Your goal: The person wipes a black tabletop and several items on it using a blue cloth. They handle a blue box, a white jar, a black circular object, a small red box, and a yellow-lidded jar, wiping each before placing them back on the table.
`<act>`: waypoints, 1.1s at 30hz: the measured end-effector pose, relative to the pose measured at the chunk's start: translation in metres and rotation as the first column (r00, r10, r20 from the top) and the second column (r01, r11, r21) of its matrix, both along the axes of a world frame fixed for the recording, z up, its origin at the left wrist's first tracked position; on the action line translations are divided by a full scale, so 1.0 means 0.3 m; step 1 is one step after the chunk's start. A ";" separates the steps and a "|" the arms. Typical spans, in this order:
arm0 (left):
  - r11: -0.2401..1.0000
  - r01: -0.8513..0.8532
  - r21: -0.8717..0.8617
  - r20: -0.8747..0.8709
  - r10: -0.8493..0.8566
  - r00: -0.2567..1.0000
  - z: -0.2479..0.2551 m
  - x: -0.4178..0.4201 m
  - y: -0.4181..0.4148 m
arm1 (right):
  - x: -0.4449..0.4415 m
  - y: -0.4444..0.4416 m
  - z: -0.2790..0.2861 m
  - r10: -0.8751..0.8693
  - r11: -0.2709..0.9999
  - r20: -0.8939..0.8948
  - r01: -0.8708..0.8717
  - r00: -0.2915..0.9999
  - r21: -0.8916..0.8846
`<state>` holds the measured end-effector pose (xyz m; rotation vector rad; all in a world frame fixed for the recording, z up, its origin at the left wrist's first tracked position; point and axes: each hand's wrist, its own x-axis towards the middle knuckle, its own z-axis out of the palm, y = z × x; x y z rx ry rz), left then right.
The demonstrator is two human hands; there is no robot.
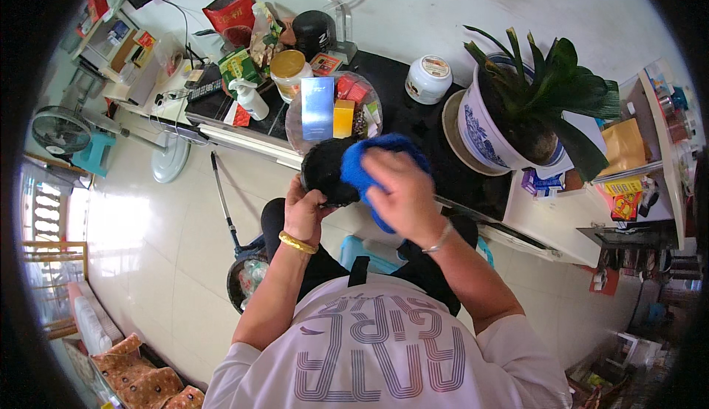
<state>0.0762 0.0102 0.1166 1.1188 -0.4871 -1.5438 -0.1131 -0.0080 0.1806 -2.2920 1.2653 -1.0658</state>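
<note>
My left hand [304,206] grips a dark, round, shallow object [328,172] by its lower left edge; whether it is a bowl, a tray or a lid I cannot tell. Bunched in my right hand [396,195] is a blue cloth [396,146], which overlaps the dark object's right side. The right hand is slightly blurred. Just beyond both hands stands a round clear tray [298,134] holding a shiny blue box [318,108], a yellow box [343,119] and red packets [352,87].
The black-topped cabinet [396,76] carries a white spray bottle [249,99], a gold-lidded jar [290,73], a white tub [429,80] and a potted plant [515,110]. A waste bin [237,281] and a long-handled dustpan [224,204] stand left of my legs. A fan [61,130] is farther left.
</note>
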 end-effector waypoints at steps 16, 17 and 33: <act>0.957 -0.108 -0.269 0.073 0.132 0.989 -0.068 -0.055 0.029 | 0.158 -0.003 -0.095 0.088 0.947 -0.434 0.061 0.897 0.317; 0.950 -0.122 -0.287 0.080 0.151 0.985 -0.078 -0.052 0.025 | 0.152 0.004 -0.090 0.122 0.948 -0.424 0.021 0.898 0.318; 0.973 -0.017 -0.230 0.039 0.026 0.999 0.008 -0.065 0.028 | 0.002 -0.068 -0.022 -0.075 0.996 -0.323 0.057 0.943 -0.065</act>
